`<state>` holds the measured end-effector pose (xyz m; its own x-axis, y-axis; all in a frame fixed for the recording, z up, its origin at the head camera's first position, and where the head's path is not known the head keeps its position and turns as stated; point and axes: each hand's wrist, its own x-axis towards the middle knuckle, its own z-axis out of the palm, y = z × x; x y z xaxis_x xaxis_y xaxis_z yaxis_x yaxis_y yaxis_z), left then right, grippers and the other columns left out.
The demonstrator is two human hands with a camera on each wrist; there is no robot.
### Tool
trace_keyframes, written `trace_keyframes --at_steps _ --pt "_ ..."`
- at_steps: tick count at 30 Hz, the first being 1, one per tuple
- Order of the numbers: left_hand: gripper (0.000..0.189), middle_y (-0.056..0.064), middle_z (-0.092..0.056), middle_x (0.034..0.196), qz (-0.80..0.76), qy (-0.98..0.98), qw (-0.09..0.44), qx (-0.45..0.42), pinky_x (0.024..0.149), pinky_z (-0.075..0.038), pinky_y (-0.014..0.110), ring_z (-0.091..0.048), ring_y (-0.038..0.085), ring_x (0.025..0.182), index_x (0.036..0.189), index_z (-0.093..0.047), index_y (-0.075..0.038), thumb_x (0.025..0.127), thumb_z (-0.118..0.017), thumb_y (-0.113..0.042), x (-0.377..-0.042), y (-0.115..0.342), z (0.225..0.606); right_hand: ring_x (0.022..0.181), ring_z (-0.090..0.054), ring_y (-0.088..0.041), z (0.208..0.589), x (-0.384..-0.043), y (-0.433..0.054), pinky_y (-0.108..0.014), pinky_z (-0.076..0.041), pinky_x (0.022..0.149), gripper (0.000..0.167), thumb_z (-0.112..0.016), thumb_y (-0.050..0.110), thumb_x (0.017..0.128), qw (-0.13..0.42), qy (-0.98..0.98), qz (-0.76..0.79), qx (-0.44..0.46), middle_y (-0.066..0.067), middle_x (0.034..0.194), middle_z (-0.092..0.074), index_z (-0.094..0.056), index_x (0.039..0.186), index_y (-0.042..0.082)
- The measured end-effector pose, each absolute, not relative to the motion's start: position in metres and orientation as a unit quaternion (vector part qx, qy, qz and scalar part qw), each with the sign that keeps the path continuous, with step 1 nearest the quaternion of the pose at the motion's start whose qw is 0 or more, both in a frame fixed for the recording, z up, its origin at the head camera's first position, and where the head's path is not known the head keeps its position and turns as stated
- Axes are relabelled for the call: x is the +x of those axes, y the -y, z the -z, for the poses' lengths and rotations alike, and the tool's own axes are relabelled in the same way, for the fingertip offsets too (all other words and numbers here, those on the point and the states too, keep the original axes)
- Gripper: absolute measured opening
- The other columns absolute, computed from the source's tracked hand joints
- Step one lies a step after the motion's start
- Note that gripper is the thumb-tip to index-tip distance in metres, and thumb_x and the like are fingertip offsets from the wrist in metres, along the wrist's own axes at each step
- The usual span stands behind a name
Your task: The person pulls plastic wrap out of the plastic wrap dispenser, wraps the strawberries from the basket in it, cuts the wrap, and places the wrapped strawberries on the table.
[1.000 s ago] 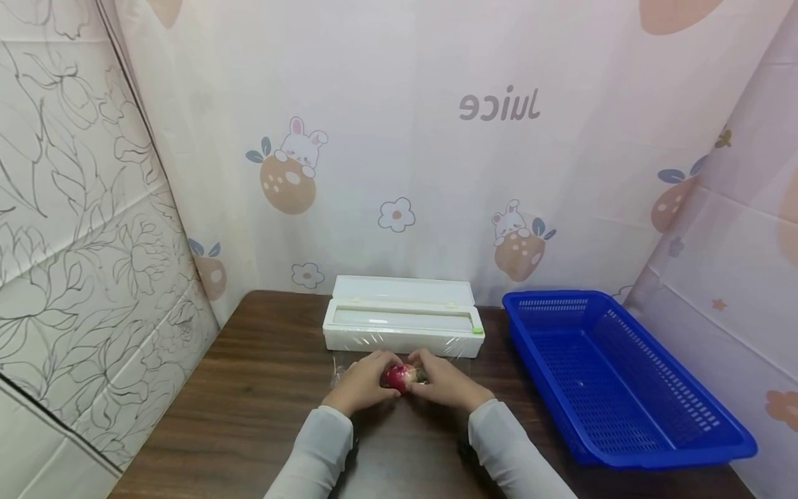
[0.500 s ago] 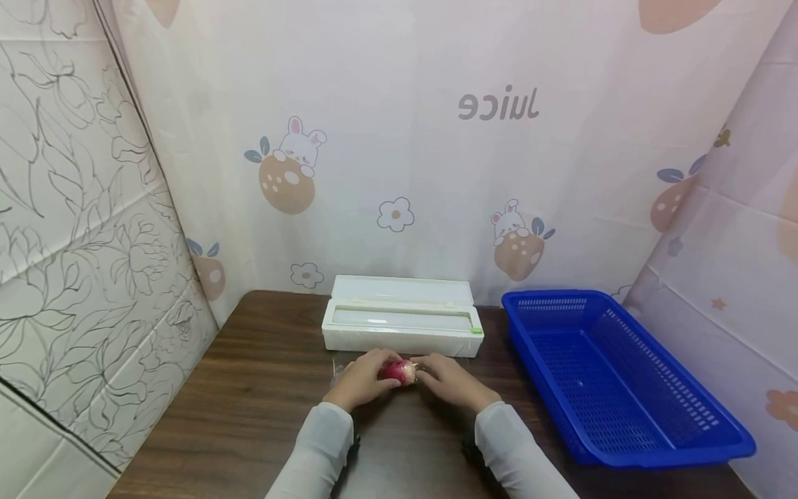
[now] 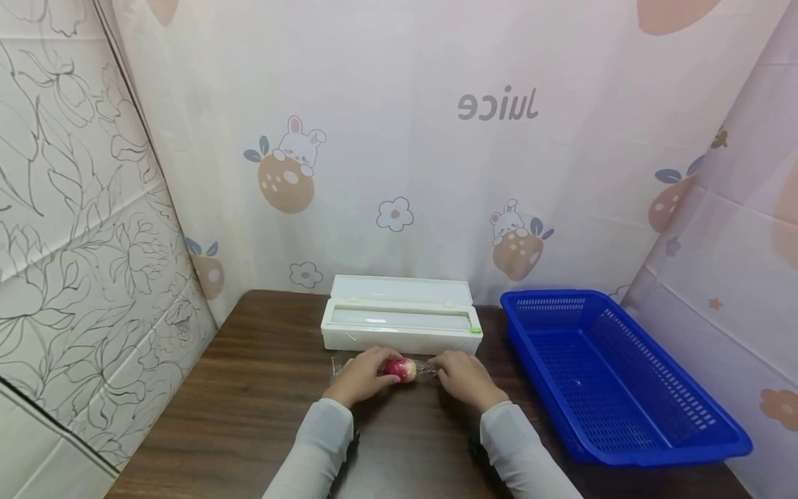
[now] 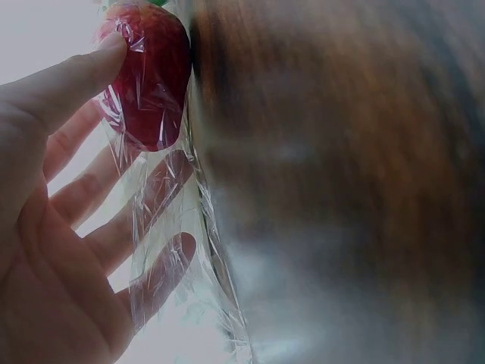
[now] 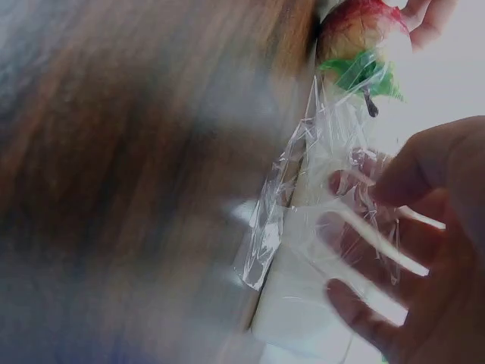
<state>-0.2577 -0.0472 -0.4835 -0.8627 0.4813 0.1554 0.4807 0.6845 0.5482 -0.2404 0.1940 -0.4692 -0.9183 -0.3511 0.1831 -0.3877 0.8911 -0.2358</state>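
Note:
A red apple (image 3: 402, 370) with a pale top lies sideways near the middle of the table, covered in clear plastic wrap (image 3: 427, 369). My left hand (image 3: 363, 378) holds it, thumb on the near side and fingers behind, as the left wrist view also shows. Loose wrap trails past that hand's lower fingers. The green leaf and dark stem (image 5: 370, 102) point toward my right hand (image 3: 465, 378). That hand pinches the gathered wrap beyond the stem between thumb and fingers, with the other fingers spread behind the film.
Just behind the hands stands a white wrap dispenser box (image 3: 402, 341) with its lid (image 3: 402, 289) raised. A blue perforated basket (image 3: 542, 388) sits to the right on the dark wooden table (image 3: 249, 388). Patterned cloth hangs behind and at the sides.
My right hand has moved off the apple to the right, drawing the wrap out into a twisted tail. My left hand stays on the apple, of which more shows now.

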Motion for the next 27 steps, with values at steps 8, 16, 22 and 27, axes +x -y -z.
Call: trace_keyframes --at_steps 8,16,22,27 --pt "0.037 0.001 -0.064 0.120 -0.295 -0.918 -0.007 0.267 0.095 -0.049 0.047 -0.061 0.018 0.112 0.126 -0.066 -0.020 0.093 -0.073 -0.034 -0.260 0.047 0.482 0.104 -0.062 -0.026 0.471 -0.241 -0.190 -0.046 -0.051 0.090 0.031 -0.074 0.007 0.083 0.155 0.927 -0.200 0.277 -0.005 0.105 -0.069 -0.072 0.114 0.007" --pt "0.036 0.003 -0.064 0.121 -0.293 -0.919 -0.003 0.265 0.093 -0.050 0.048 -0.061 0.018 0.109 0.129 -0.067 -0.022 0.095 -0.071 -0.034 -0.263 0.044 0.484 0.110 -0.061 -0.026 0.480 -0.243 -0.171 -0.050 -0.046 0.088 0.047 -0.083 0.032 0.083 0.090 0.951 -0.179 0.235 -0.003 0.117 -0.069 -0.065 0.123 0.014" --pt "0.039 0.005 -0.065 0.121 -0.283 -0.921 -0.003 0.268 0.091 -0.050 0.050 -0.062 0.021 0.109 0.132 -0.066 -0.021 0.094 -0.072 -0.030 -0.265 0.044 0.484 0.108 -0.062 -0.027 0.480 -0.245 -0.161 -0.050 -0.047 0.089 0.043 -0.083 0.031 0.084 0.090 0.959 -0.169 0.208 -0.004 0.113 -0.068 -0.063 0.118 0.015" --pt "0.044 0.002 -0.068 0.124 -0.245 -0.936 -0.022 0.253 0.085 -0.046 0.048 -0.062 0.022 0.113 0.132 -0.064 -0.020 0.090 -0.076 -0.023 -0.264 0.046 0.485 0.106 -0.063 -0.025 0.478 -0.247 -0.158 -0.047 -0.048 0.087 0.042 -0.081 0.033 0.085 0.085 0.966 -0.148 0.196 -0.003 0.112 -0.069 -0.062 0.118 0.015"
